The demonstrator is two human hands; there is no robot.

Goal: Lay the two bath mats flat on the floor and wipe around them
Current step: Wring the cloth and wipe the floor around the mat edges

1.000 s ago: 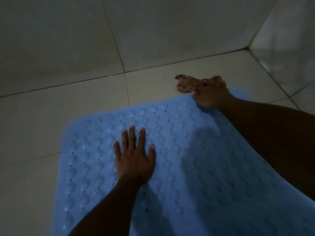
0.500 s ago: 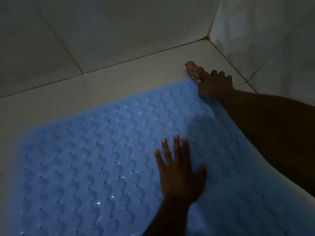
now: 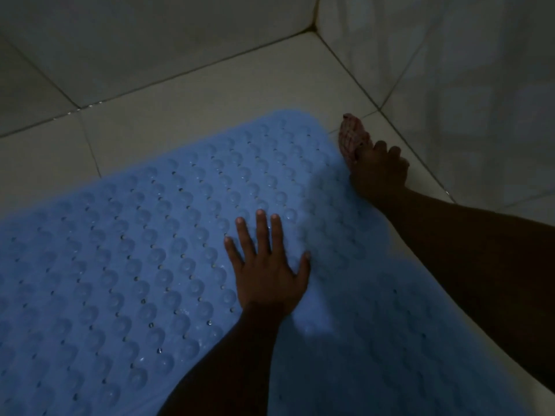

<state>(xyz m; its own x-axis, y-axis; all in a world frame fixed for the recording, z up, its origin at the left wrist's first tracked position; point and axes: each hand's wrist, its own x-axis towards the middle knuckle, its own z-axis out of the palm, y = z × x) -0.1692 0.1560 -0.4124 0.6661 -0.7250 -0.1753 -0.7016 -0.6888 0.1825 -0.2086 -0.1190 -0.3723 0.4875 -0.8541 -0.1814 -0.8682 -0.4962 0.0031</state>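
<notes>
A blue bath mat (image 3: 144,250) with rows of round suction bumps lies flat on the pale tiled floor and fills most of the view. My left hand (image 3: 267,268) presses flat on it with fingers spread. My right hand (image 3: 380,171) grips a red checked cloth (image 3: 351,139) on the floor tile just past the mat's far right corner. Only one mat is in view.
Tiled walls (image 3: 150,40) rise behind and to the right, meeting in a corner (image 3: 315,25) close to the cloth. A narrow strip of floor (image 3: 195,94) lies between the mat and the back wall. The light is dim.
My right hand slid the cloth along the mat's far edge toward the right wall, round the corner. My left hand shifted right across the mat, still flat.
</notes>
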